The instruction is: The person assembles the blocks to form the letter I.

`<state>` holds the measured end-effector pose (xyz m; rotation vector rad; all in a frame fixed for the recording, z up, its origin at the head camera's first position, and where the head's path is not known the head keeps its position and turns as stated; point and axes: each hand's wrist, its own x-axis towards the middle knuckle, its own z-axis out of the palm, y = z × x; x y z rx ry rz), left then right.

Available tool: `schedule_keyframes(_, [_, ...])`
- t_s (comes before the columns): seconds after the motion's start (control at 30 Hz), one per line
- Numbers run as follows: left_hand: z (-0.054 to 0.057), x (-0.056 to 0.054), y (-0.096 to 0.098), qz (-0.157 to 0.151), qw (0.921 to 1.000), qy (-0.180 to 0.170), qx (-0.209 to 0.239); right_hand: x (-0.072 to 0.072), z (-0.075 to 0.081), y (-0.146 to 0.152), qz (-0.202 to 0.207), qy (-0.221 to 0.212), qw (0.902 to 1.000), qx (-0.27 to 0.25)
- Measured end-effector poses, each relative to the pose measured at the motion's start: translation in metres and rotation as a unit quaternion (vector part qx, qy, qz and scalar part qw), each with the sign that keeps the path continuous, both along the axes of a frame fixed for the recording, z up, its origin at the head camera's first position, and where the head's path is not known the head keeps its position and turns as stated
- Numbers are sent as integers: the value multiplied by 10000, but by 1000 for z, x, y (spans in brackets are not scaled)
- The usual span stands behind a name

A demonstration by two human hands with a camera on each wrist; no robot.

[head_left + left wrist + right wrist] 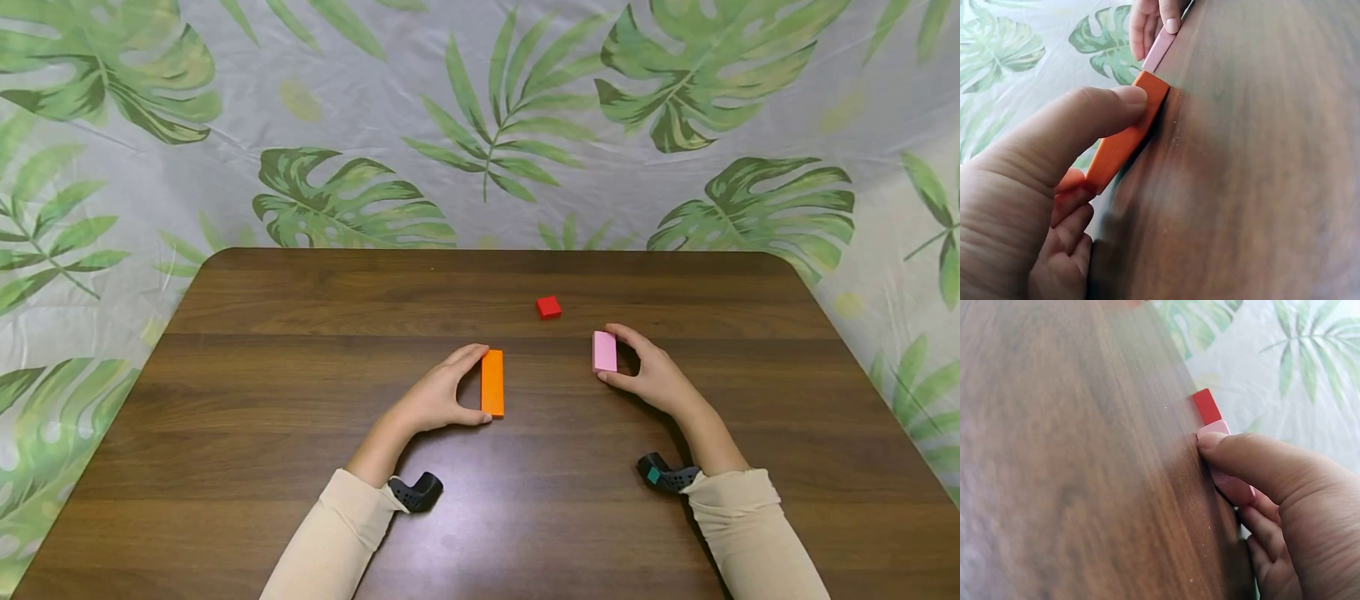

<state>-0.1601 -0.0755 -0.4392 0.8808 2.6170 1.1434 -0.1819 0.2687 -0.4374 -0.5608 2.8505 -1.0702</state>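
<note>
Left hand [435, 402] pinches orange block [492, 383]; right hand [660, 379], pink block [604, 352]; contact with table [262, 400] unclear.

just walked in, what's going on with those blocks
A person is handling small blocks at a brown table. The left hand grips an orange block between thumb and fingers, and the right hand grips a pink block the same way. The two blocks are apart. A red block lies farther back, untouched by either hand.
</note>
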Motion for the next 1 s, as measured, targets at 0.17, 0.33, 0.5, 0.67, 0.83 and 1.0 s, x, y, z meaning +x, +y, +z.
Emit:
schedule_keyframes(0.17, [1,-1,0,-67,9997,159,-174,0,0,1,2,9,10000,-30])
schedule_keyframes(0.33, [1,-2,0,-121,9987,304,-381,0,-2,1,-13,52,10000,-32])
schedule_keyframes(0.5, [1,-1,0,-110,9989,264,-381,-1,-4,2,-28,34,9999,-101])
schedule_keyframes(0.67, [1,-1,0,-132,9989,331,-298,-1,-5,2,-76,6,9998,-156])
schedule_keyframes(0.83, [1,0,-1,-95,9992,199,-335,0,-3,2,-135,24,9999,-78])
schedule_keyframes(1.0, [2,2,-3,67,9997,-102,-208,0,-1,1,-180,3,9998,110])
